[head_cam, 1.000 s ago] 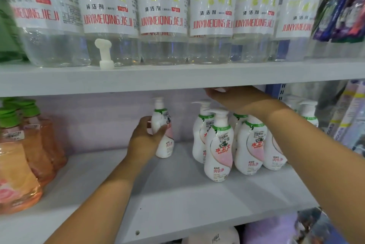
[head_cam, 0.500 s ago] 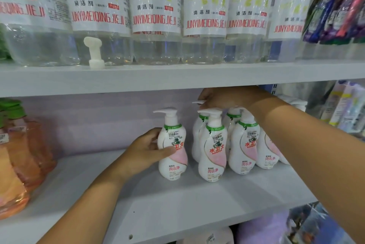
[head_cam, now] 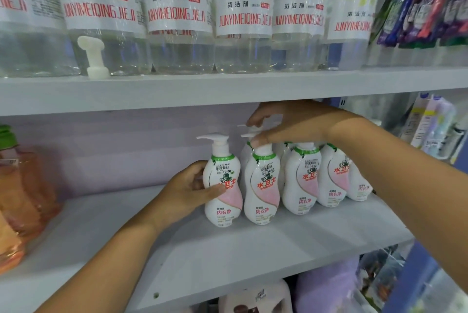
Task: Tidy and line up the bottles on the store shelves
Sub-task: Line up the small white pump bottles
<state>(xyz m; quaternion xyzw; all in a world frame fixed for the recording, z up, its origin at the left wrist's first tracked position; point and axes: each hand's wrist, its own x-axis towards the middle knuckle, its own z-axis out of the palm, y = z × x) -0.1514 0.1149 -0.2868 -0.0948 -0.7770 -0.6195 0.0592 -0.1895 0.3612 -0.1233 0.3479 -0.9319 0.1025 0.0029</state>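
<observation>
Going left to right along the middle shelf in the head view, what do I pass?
Orange bottles → left hand → pump bottle it holds → second pump bottle → third → fourth.

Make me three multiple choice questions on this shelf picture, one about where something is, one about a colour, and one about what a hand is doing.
1. Where does the loose white pump head stand?
A. On the upper shelf, before the clear bottles
B. On the middle shelf, beside the pump bottles
C. In the right hand

2. What colour is the band at the neck of the pump bottles?
A. Blue
B. Green
C. Black

3. What is the left hand doing?
A. Hanging idle
B. Lying flat on the shelf
C. Gripping the leftmost pump bottle

Answers:
1. A, it stands upright at the front of the upper shelf.
2. B, a green band rings each neck under the pump.
3. C, its thumb and fingers wrap the bottle's waist, while the right hand touches the pump tops next to it.
</observation>
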